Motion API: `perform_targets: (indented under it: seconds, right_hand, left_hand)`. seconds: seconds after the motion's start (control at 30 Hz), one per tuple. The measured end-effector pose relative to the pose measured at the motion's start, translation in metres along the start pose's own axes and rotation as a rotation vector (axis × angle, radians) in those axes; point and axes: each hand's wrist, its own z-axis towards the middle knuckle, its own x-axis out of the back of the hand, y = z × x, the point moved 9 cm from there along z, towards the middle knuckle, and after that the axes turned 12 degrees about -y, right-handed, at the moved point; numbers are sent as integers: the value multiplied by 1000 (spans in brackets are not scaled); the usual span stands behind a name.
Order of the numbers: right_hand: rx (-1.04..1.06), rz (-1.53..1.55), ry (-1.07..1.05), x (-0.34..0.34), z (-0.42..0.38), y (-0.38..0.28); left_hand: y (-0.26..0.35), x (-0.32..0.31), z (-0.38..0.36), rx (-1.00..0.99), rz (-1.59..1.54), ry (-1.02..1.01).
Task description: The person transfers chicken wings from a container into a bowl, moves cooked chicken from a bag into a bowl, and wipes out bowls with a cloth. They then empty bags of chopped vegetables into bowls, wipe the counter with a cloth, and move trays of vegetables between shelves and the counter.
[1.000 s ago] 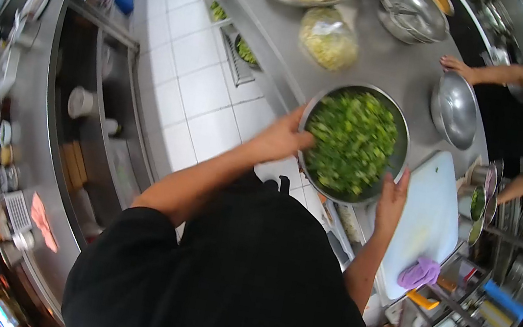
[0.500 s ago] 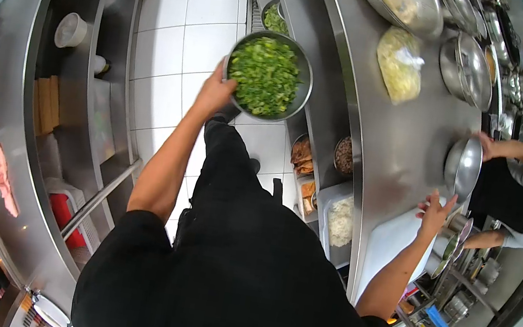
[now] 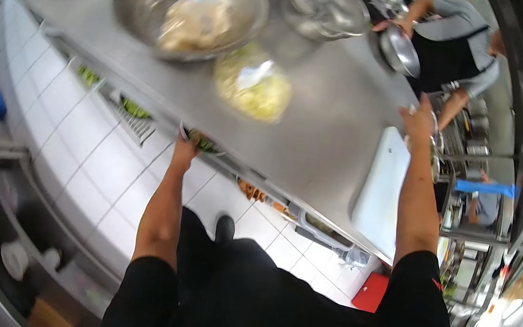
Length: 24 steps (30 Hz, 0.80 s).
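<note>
My left hand (image 3: 185, 149) grips the rim of a metal bowl of chopped greens (image 3: 207, 144), low beside the steel counter; the counter's edge hides most of the bowl. Over the counter's far side, beyond a white cutting board (image 3: 382, 179), my right hand (image 3: 420, 122) reaches out with fingers apart and holds nothing. Just past its fingertips is a metal bowl (image 3: 402, 53), held by a person across the counter.
A plastic bag of pale yellow shreds (image 3: 256, 91) lies on the counter (image 3: 323, 118). Behind it are a wide metal bowl (image 3: 129, 2) with a bag inside and more metal bowls (image 3: 323, 9). Food containers sit below the counter, above white floor tiles (image 3: 85, 156).
My view has turned toward the counter. The bowl of greens in my left hand has gone from open floor to partly under the counter's edge. My right hand stays extended, empty.
</note>
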Motion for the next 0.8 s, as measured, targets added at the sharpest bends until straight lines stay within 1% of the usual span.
perform_targets:
  seconds: [0.03,0.07,0.13,0.17,0.2,0.27,0.3,0.33,0.37,0.43,0.5,0.57,0.63,0.73,0.77,0.8]
  right_hand:
    - [-23,-71,26,-2,9,-4]
    - [-35,-138,34,-9,16,-8]
    - [-129,-178,-101,-20,38,-12]
    - [-168,-188,-169,-26,50,-16]
    - [-181,-191,-213,-32,63,-20]
    - [-207,-199,-302,-41,86,-23]
    - [-207,-185,-310,-39,94,-31]
    - [-201,-170,-326,-38,98,-41]
    - [-191,-154,-332,-33,105,-52]
    - [-204,-90,-385,-33,110,-66]
    - [-209,-17,-428,-34,105,-78]
    - [-207,72,-452,-30,97,-89]
    - [-190,128,-473,-36,89,-92]
    - [-226,168,-497,-24,63,-72]
    - [-239,175,-506,-19,55,-60]
    - [-266,175,-471,-17,48,-43]
  left_hand:
    - [-19,12,8,146,-33,71]
    - [-28,27,17,104,37,79]
    - [-9,49,4,52,4,160]
    - [-3,82,3,-132,121,212]
    - [48,78,-43,-249,121,465]
    - [114,83,-108,-449,224,552]
    - [163,52,-145,-475,322,561]
    - [191,36,-168,-539,332,527]
    - [217,17,-184,-565,426,487]
    - [253,-33,-197,-601,478,294]
    - [277,-93,-194,-640,662,118]
    - [300,-171,-189,-655,984,-33]
    - [310,-242,-187,-831,1355,-189]
    - [305,-295,-167,-906,1594,-134]
    - [298,-296,-154,-878,1593,-112]
    - [286,-290,-137,-846,1592,-88]
